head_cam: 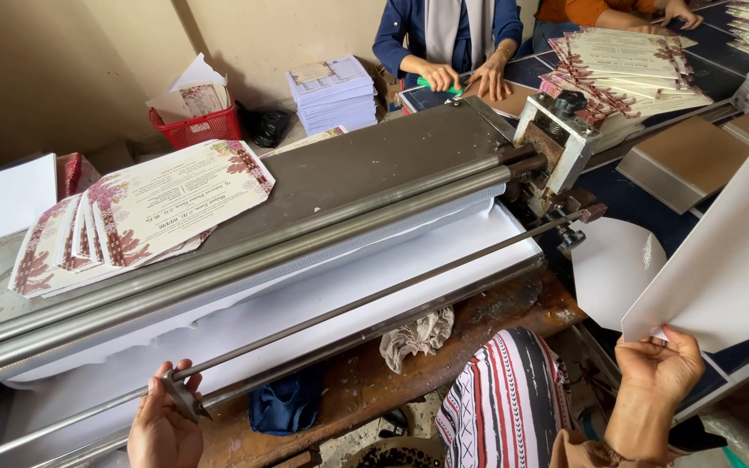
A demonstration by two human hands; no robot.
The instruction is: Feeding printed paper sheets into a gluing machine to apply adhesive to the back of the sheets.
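Note:
My left hand (165, 425) grips the end of a thin metal rod (374, 295) that runs along the front of a long roller machine (244, 251). To the right of the machine, my right hand (659, 362) holds a large white card sheet (721, 251) by its lower corner, lifted and tilted. A white surface (305, 303) lies under the rollers. A stack of printed floral cards (140, 212) rests on the machine's grey top at the left.
A person in blue (448, 39) works at the far side with a green tool. Another person's hands (652, 10) reach piles of printed cards (626, 69). A red basket (197, 126), a white paper stack (331, 91), a rag (418, 334) and striped cloth (500, 403) are around.

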